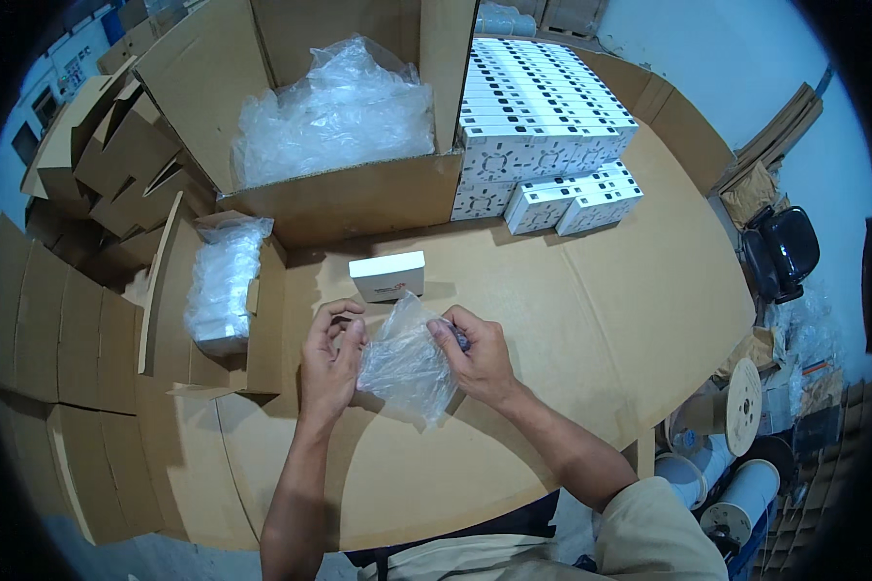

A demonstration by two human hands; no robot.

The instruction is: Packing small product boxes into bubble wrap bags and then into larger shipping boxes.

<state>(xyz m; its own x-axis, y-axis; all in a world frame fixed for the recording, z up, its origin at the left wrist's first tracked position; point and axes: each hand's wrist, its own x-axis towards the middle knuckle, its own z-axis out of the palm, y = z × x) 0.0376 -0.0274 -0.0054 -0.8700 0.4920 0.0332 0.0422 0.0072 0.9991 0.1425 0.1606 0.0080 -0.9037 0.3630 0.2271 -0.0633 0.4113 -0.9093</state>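
A crumpled clear plastic bag (407, 366) is held up over the table in front of me. My right hand (482, 356) pinches its upper right side between thumb and fingers. Something small and dark shows beside those fingertips, too little of it to name. At the bag's left edge is my left hand (331, 363), its fingers loosely curved and apart, with nothing visible in them. Just beyond the bag, a small white box (388, 276) stands on the cardboard-covered table (591, 339).
To the left, an open carton (266, 320) holds a row of bubble-wrapped packs (225, 286). Behind it, a large carton (358, 198) contains a heap of clear plastic bags (339, 116). Stacked white printed boxes (543, 116) fill the far right. Spools (743, 407) stand off the table's right edge.
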